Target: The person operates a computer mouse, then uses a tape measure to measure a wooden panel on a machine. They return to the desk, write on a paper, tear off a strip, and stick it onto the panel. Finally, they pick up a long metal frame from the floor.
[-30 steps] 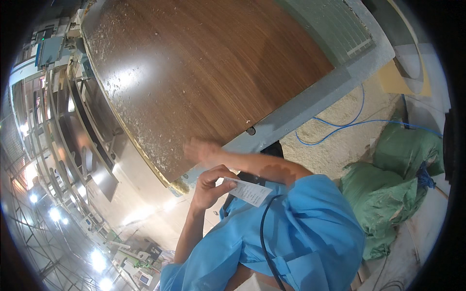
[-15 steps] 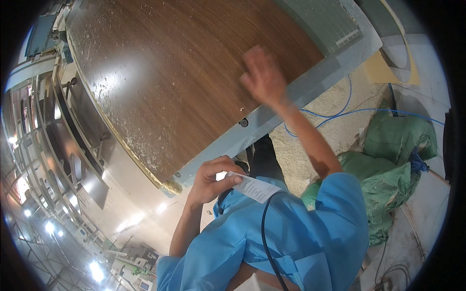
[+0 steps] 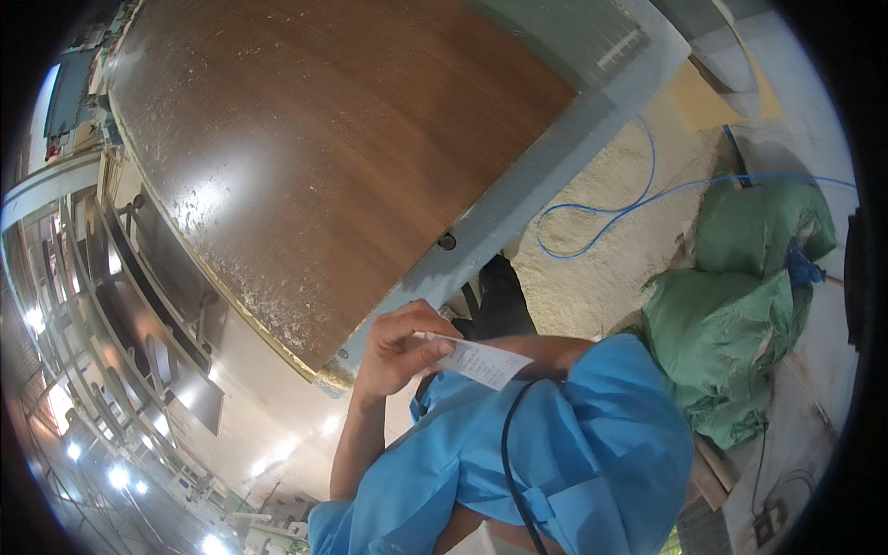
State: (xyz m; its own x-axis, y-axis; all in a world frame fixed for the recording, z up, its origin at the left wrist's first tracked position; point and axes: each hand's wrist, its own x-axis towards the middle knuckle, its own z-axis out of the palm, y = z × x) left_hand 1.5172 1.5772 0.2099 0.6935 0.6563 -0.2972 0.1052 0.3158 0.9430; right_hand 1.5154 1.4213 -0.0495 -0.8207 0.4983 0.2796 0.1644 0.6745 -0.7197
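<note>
My left hand (image 3: 400, 349) is closed, thumb against fingers, on a white printed paper slip (image 3: 483, 362) held in front of my blue shirt. My right forearm (image 3: 555, 353) lies bent across my body behind the slip. The right hand itself is hidden by the slip and the left hand, so its fingers do not show. Beyond my hands lies a large brown wood-grain panel (image 3: 351, 139), with pale dust and chips scattered along its left side. It rests on a grey-edged table (image 3: 499, 217).
Pale dust (image 3: 592, 268) covers the floor right of the table, with a blue hose (image 3: 592, 209) looped over it. Stuffed green sacks (image 3: 717, 324) stand at my right. Racks holding panels (image 3: 153, 305) are at the left. A black cable (image 3: 509, 444) hangs down my front.
My right hand has left the panel and drawn back toward my body, behind the slip. The left hand keeps hold of the slip. The view has shifted slightly.
</note>
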